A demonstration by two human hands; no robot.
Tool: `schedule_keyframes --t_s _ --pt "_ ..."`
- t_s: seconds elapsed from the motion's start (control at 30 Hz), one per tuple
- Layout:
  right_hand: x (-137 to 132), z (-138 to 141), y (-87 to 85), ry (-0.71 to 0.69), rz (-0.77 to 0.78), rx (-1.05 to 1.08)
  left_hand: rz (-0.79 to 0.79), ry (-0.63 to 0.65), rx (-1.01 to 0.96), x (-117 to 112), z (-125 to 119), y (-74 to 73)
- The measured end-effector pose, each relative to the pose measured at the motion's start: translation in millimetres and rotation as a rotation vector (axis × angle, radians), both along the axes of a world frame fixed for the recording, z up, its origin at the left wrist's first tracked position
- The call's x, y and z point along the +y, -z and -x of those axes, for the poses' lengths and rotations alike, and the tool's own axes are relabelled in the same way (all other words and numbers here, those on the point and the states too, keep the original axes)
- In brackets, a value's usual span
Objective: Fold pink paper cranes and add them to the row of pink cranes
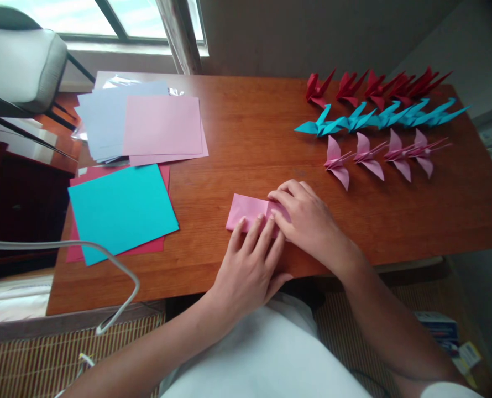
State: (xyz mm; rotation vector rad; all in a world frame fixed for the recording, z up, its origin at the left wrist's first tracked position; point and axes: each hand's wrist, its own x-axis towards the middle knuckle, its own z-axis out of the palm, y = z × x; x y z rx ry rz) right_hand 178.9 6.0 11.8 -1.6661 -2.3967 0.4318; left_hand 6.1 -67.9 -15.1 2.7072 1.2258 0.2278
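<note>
A pink sheet of origami paper, folded into a narrow rectangle with a crease across its middle, lies near the table's front edge. My left hand rests on its near edge, fingers stretched out and fingertips pressing down on the paper. Over the right end, my right hand is bent, with its thumb and curled fingers closed on the paper there. That end is partly hidden by both hands.
Folded cranes stand in rows at the back right: red, blue and pink. Left of my hands lie pink sheets, pale blue sheets, a turquoise sheet and red paper. A white cable crosses the front left corner.
</note>
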Motion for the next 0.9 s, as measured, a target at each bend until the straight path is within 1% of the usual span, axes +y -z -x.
schedule_keyframes --t_s 0.13,0.27,0.43,0.63,0.73,0.83,0.9 --pt "-12 -16 -2.6 0.099 -0.025 -0.118 0.008 -0.009 -0.004 -1 0 -0.3" --pt "-21 -27 0.1 0.139 -0.029 -0.109 0.017 -0.013 -0.011 -2 0 -2.3" --pt "-20 -26 4.9 0.160 -0.009 -0.065 0.022 -0.012 -0.020 -1 0 -3.0" --pt "-17 -25 4.8 0.179 -0.012 -0.076 0.020 -0.018 -0.031 -1 0 -1.2" --pt "-19 -24 3.7 0.204 0.016 0.012 0.014 -0.010 -0.042 -1 0 1.2" --pt "-23 -22 3.9 0.266 0.074 0.207 0.021 -0.011 -0.057 -2 0 1.5" --pt "-27 -22 5.1 0.285 0.061 0.333 0.040 -0.010 -0.101 -2 2 -0.9"
